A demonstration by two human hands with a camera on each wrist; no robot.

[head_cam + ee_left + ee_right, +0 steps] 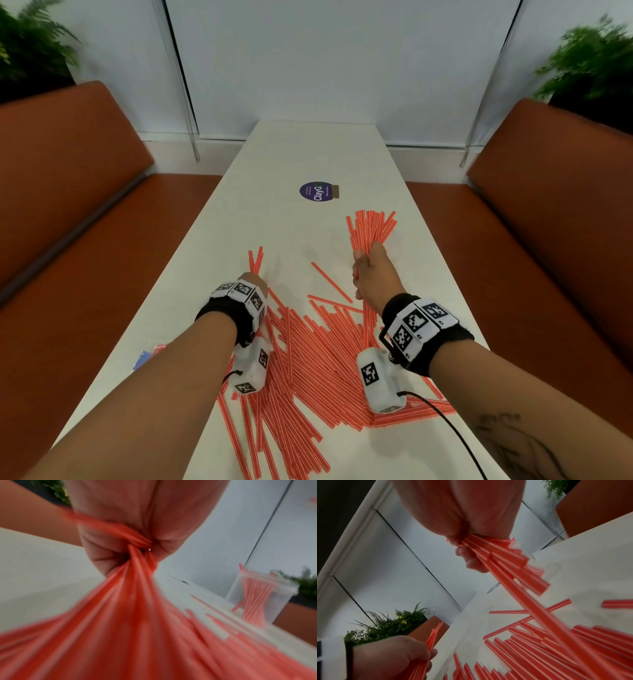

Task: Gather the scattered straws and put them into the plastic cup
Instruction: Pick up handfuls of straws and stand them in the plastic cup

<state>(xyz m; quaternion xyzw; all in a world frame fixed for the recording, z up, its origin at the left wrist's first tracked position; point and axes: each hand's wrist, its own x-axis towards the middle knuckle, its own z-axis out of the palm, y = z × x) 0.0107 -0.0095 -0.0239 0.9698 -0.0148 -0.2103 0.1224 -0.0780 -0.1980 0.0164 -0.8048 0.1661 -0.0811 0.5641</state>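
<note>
Red straws with white stripes lie in a loose heap (pixel 315 363) on the near half of the white table (pixel 308 150). My left hand (pixel 255 282) grips a small bunch of straws (pixel 256 258) whose tips stick out beyond the fist; the left wrist view shows the fingers curled round them. My right hand (pixel 371 270) grips a thicker bunch (pixel 371 228) that fans out past the fist. The clear plastic cup (pixel 262 599) stands on the table with several straws in it. Its rim (pixel 524 550) shows just beyond the right hand's bunch.
A round purple sticker (pixel 317 191) lies on the table's middle. Brown benches run along the left (pixel 68 205) and right (pixel 548 212). Green plants (pixel 592 61) stand in the far corners. A small blue and red item (pixel 147 356) lies at the table's left edge.
</note>
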